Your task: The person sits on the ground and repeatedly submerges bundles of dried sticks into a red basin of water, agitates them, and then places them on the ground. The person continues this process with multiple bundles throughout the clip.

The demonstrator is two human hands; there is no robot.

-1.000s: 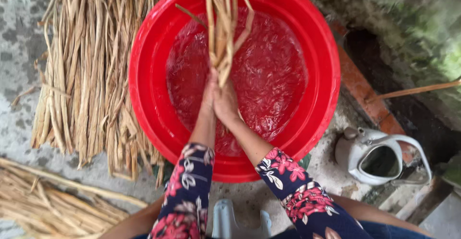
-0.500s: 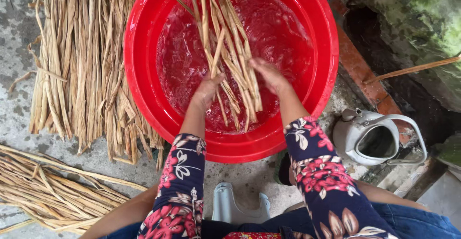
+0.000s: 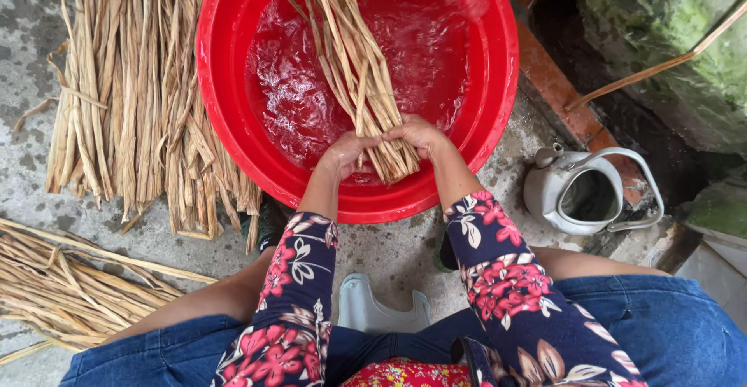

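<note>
My left hand (image 3: 348, 152) and right hand (image 3: 418, 133) both close around the near end of a bundle of dried stalks (image 3: 352, 60), which slants away into the water of the red basin (image 3: 226, 99). Left of my grip lie loose stalks (image 3: 132, 99) on the concrete floor (image 3: 389, 251); right of it stands a metal kettle (image 3: 580, 194).

The left hand (image 3: 348, 154) and right hand (image 3: 418, 134) gripped the near end of a bundle of dried stalks (image 3: 350, 60), which slanted away from them across the water in a red basin (image 3: 233, 122). More stalks (image 3: 132, 99) lay on the concrete left of the hands. A metal kettle (image 3: 583, 192) sat to their right.
</note>
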